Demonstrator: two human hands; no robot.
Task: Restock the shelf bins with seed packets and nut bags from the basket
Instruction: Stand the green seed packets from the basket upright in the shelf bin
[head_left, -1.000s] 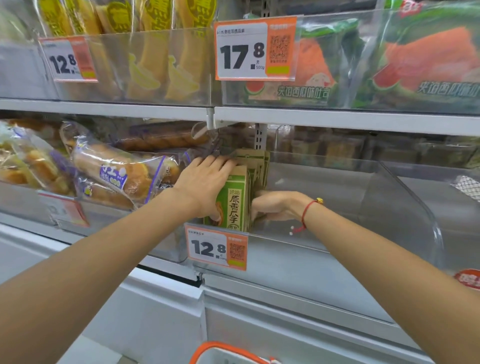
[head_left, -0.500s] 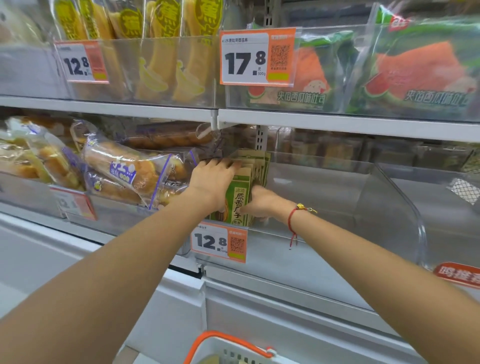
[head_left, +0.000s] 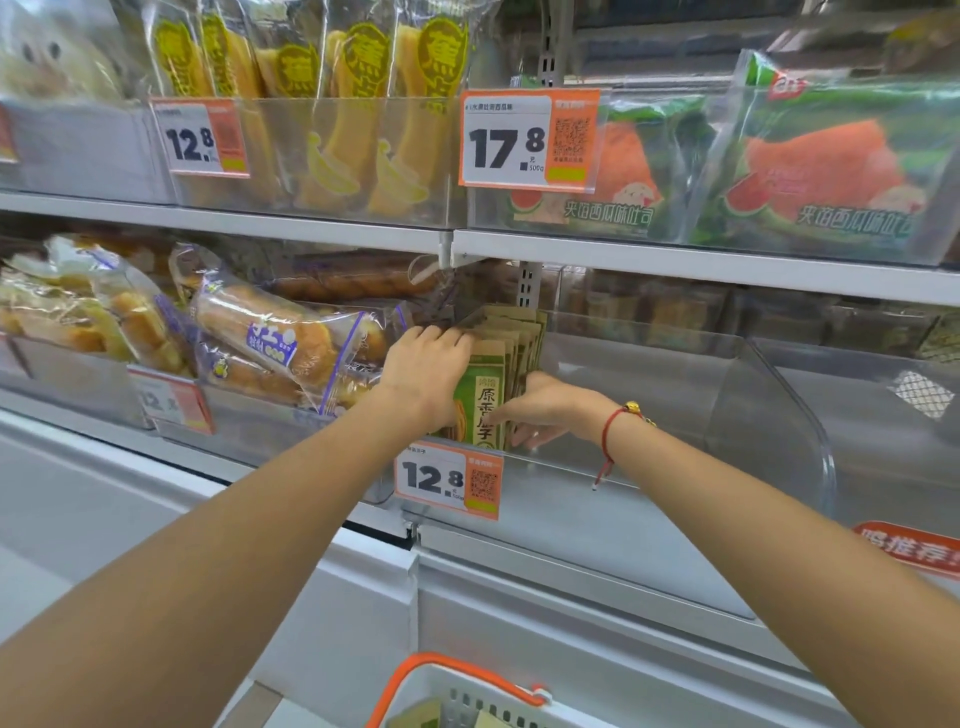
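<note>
While both hands work at a row of green-and-tan seed packets standing upright at the near-left end of a clear shelf bin, the restocking appears to be only partly done. The left hand lies over the front packet, its fingers laid across the top edge and its palm against the packet's left side, a steadying grip and not a pinch. The right hand meets the same row from the opposite side, low down, fingers extended toward the packet's lower right edge; whether any fingertip hooks behind a packet cannot be told. Between the two grips the packets stand pressed face to back, several deep. To the right of the right grip the bin runs on bare for most of its length, so there looks to be room for many more packets. Directly below the grips an orange 12.8 price tag hangs on the bin's front lip. Left of the left grip a neighbouring bin holds clear bread bags piled loosely. Above the grips, bins on the upper shelf hold yellow banana-print packs and watermelon-print packs. Well below both forearms, the white basket with its orange handle shows at the frame's bottom edge, with a few packets just visible inside, which suggests more stock is left to move. No nut bags can be made out.
</note>
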